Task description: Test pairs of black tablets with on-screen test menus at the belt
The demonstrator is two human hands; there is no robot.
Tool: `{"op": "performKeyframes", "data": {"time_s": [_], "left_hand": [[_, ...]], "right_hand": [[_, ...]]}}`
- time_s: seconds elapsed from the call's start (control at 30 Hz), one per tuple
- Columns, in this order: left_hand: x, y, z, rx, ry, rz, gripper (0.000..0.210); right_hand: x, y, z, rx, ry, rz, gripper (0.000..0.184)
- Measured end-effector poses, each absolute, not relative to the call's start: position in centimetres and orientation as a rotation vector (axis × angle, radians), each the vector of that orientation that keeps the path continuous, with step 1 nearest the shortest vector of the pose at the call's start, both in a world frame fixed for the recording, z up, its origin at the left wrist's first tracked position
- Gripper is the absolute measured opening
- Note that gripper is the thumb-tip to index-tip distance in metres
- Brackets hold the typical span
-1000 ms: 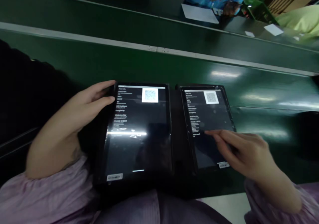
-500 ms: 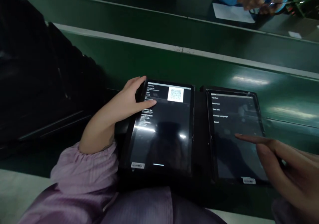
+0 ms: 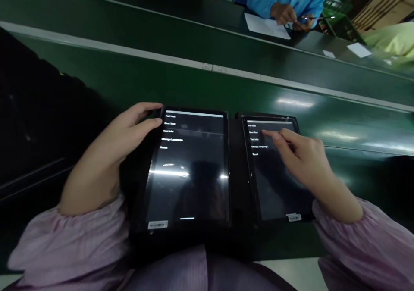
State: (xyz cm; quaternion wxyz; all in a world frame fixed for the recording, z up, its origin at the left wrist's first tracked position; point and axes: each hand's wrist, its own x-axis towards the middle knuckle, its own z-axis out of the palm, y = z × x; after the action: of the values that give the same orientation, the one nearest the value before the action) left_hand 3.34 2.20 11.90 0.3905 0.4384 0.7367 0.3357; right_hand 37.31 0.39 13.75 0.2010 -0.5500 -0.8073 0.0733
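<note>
Two black tablets lie side by side before me, both with lit dark screens and a short white menu list at upper left. My left hand [image 3: 134, 129] grips the upper left edge of the left tablet [image 3: 190, 183], its thumb and index finger at the corner and its other fingers mostly hidden. Over the right tablet [image 3: 268, 196], my right hand [image 3: 300, 155] points with an outstretched index finger, the tip at the second menu line. Whether it touches the glass I cannot tell. The other right fingers are curled with nothing visible in them. Each tablet has a small barcode label near its bottom edge.
A green worktop [image 3: 136, 79] with a pale metal strip [image 3: 110, 51] runs across. Beyond it, a person in blue sleeves [image 3: 261, 0] holds a thin tool above a white paper sheet [image 3: 263, 26]. Something large and black [image 3: 29, 118] stands at left.
The left tablet's screen went from an information page with a square code to the menu list. My left thumb drew back to the edge. My right finger moved up the right screen. The view shifted.
</note>
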Motion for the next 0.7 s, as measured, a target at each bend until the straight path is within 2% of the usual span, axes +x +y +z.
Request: {"op": "performKeyframes", "data": {"time_s": [0.17,0.33,0.5,0.7], "left_hand": [[3.3,3.2,10.8,1.062,1.817,0.949,0.029],[3.8,3.3,10.7,1.049,1.907,0.870,0.037],[4.0,3.0,10.6,1.021,1.874,0.934,0.037],[4.3,2.7,11.4,1.053,1.874,0.877,0.042]], "right_hand": [[37.5,-0.3,14.0,-1.531,-2.149,0.139,0.047],[38.0,-1.3,14.4,-1.576,-2.131,0.145,0.046],[37.9,-2.1,14.6,-1.594,-2.091,0.189,0.046],[37.5,-2.6,14.5,-1.584,-2.127,0.326,0.057]]}}
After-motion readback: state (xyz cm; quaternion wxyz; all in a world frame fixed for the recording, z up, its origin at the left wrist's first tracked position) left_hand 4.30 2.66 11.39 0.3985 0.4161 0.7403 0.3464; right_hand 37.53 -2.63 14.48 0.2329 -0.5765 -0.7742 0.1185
